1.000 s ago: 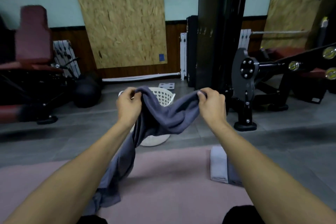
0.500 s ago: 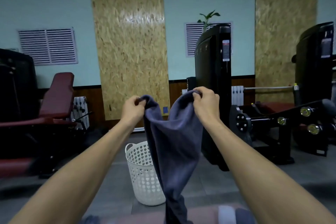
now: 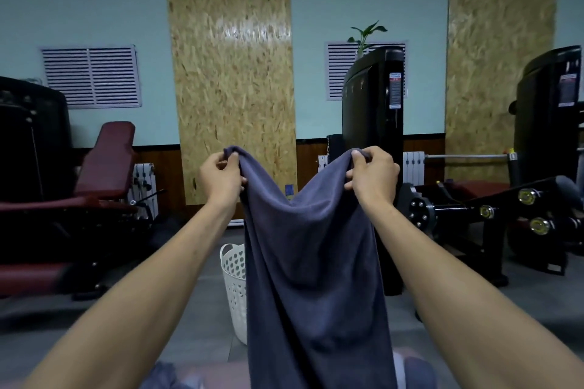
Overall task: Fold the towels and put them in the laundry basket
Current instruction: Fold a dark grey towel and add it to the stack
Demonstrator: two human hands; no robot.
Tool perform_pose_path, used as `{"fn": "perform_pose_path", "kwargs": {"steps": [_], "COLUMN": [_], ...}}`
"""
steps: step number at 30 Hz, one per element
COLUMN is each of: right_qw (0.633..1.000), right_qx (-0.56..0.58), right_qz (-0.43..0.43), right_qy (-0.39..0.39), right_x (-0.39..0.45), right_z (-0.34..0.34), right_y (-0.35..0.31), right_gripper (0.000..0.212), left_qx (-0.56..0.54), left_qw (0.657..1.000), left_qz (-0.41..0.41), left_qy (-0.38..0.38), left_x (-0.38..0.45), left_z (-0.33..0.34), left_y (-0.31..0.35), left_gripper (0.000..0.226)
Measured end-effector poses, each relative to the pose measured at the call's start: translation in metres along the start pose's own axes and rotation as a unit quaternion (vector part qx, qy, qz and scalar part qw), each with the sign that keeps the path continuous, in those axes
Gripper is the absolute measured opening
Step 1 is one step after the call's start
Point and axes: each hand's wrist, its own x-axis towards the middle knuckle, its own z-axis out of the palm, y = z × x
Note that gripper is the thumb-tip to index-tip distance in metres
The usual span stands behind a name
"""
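A dark grey-blue towel (image 3: 316, 278) hangs lengthwise in front of me, held up by its two top corners. My left hand (image 3: 221, 178) pinches the left corner and my right hand (image 3: 373, 178) pinches the right one, with the top edge sagging between them. Behind the towel stands a white perforated laundry basket (image 3: 235, 287) on the floor, mostly hidden by the cloth. At the bottom edge, folded towels (image 3: 414, 371) lie partly hidden by the hanging towel, and another grey towel (image 3: 164, 377) lies at the lower left.
A pink mat (image 3: 205, 373) lies at the bottom of the view. A black weight machine (image 3: 376, 123) rises just behind my right hand, with more machines at the right (image 3: 550, 123). A dark red bench (image 3: 104, 164) stands at the left.
My hands have drawn apart, spreading the towel wider; it now hangs as a broad sheet covering most of the basket. The view has tilted up a little further.
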Motion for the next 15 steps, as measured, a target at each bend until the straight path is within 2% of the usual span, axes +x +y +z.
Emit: {"fn": "perform_pose_path", "kwargs": {"steps": [3,7,10,12,15], "right_qw": [0.999,0.986,0.982,0.981,0.982], "right_qx": [-0.038,-0.125,-0.078,-0.050,0.021], "right_qz": [0.016,0.066,0.110,0.118,0.128], "right_qy": [-0.017,-0.085,-0.131,-0.146,-0.136], "right_x": [-0.002,-0.002,0.012,0.028,0.060], "right_z": [0.021,0.055,0.078,0.092,0.114], "right_y": [0.018,0.062,0.086,0.095,0.104], "right_gripper": [0.018,0.013,0.011,0.014,0.014], "left_qx": [0.036,0.109,0.166,0.124,-0.032], "left_qw": [0.998,0.986,0.970,0.975,0.985], "left_qz": [0.011,-0.056,-0.087,-0.106,-0.099], "left_qy": [-0.041,-0.117,-0.156,-0.152,-0.138], "left_x": [-0.006,0.014,0.047,0.063,0.088], "left_z": [0.006,0.020,0.035,0.048,0.069], "left_y": [-0.020,-0.086,-0.131,-0.140,-0.134], "left_gripper": [0.010,0.009,0.016,0.011,0.015]}}
